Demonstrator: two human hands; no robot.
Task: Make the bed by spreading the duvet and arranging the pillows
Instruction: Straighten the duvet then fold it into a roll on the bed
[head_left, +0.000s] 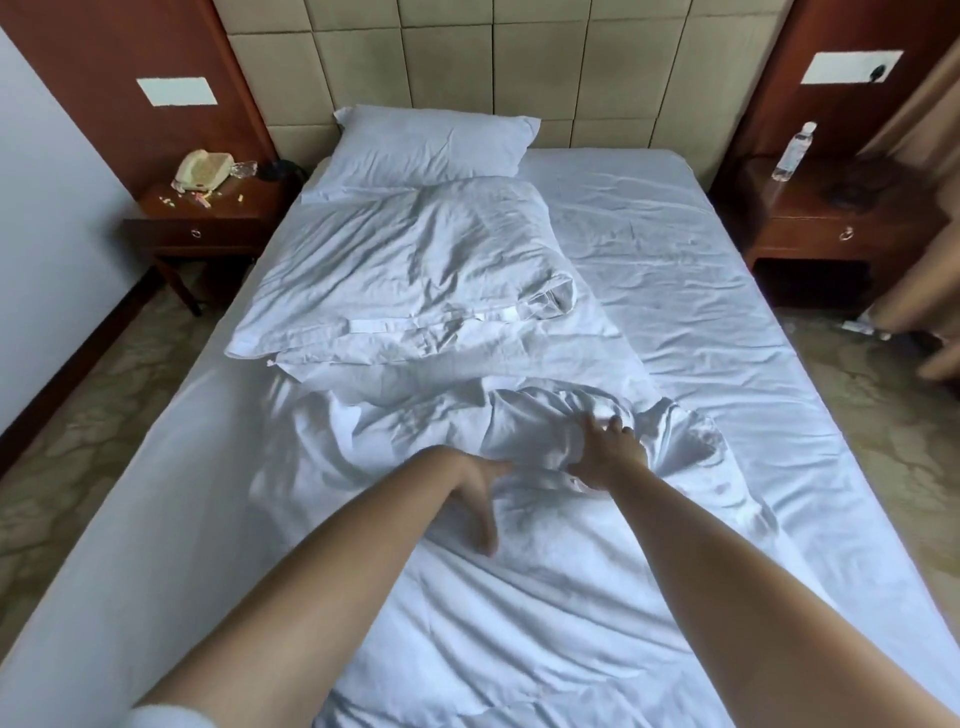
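While both arms reach forward from the foot of the bed (156, 467), the duvet (519, 597) lies bunched down the middle of the mattress, its long axis running from the person toward the headboard (493, 67), with the sheet bare on either side. The right hand (605, 452) is the farther one, sunk into the crumpled ridge of fabric where the duvet's upper end is heaped; its fingers look curled into the cloth, gripping a fold, though motion blur makes the exact hold hard to read. The left hand (478, 499) sits nearer, just to the left of the right, fingers straight and loosely spread, resting on the duvet's surface and holding nothing.

Beyond the ridge, toward the headboard and left of centre, one pillow (410, 270) lies tilted on the sheet, its far edge touching a second pillow (431, 143) that leans at the headboard.

Since the heaped end lies ahead of both hands, the spreading pull would likely run outward to the sides and onward toward the pillows, and the near pillow sits in that path.
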